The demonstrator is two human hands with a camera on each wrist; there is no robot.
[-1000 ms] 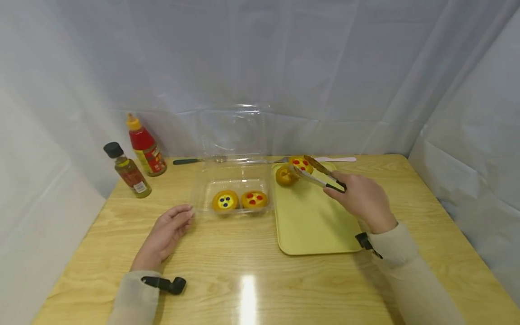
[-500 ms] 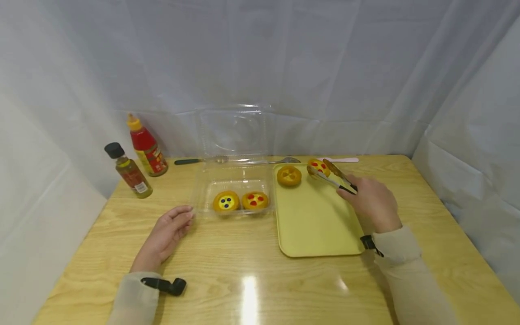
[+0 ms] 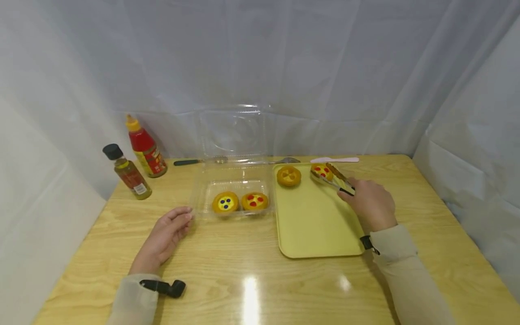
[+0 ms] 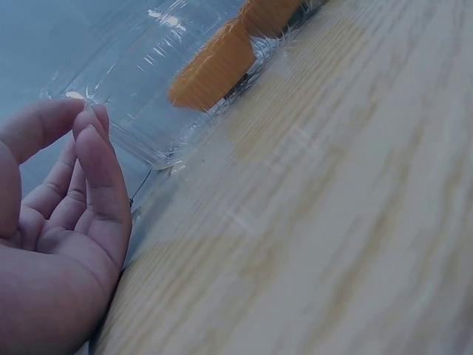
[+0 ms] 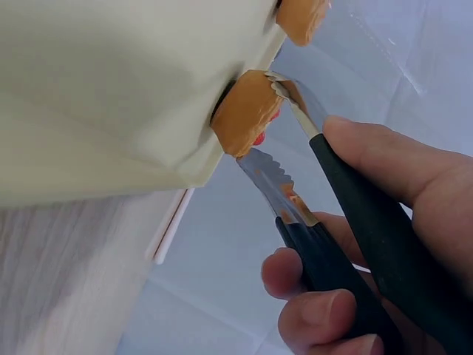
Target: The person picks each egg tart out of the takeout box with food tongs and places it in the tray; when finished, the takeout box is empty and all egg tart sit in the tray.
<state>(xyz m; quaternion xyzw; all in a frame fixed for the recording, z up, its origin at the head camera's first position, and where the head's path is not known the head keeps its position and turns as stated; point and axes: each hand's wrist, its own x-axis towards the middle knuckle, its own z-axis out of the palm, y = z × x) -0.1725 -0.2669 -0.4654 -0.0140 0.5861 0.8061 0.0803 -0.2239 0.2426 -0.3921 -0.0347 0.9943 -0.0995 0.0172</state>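
Observation:
My right hand (image 3: 371, 203) grips the dark handles of metal tongs (image 5: 355, 244). The tongs' tips stand on either side of a toy tart with red dots (image 3: 322, 170), at the far right corner of the yellow tray (image 3: 317, 230). A plain-topped tart (image 3: 289, 176) sits at the tray's far left corner. With thumb and finger, my left hand (image 3: 168, 232) pinches the left rim of a clear plastic clamshell container (image 4: 140, 111), whose lid stands raised. Inside are a tart with blue dots (image 3: 225, 201) and another red-dotted tart (image 3: 254, 201).
An oil bottle (image 3: 129, 176) and a red sauce bottle (image 3: 146, 149) stand at the back left. Along the back edge lie a green-handled utensil (image 3: 187, 162), a fork (image 3: 286, 160) and a pink knife (image 3: 337, 160). White cloth hangs behind the wooden table (image 3: 227, 271).
The tongs have carried the red-dotted tart rightward, from beside the plain tart to the tray's far right corner, and lowered it there. My left hand has stayed at the container.

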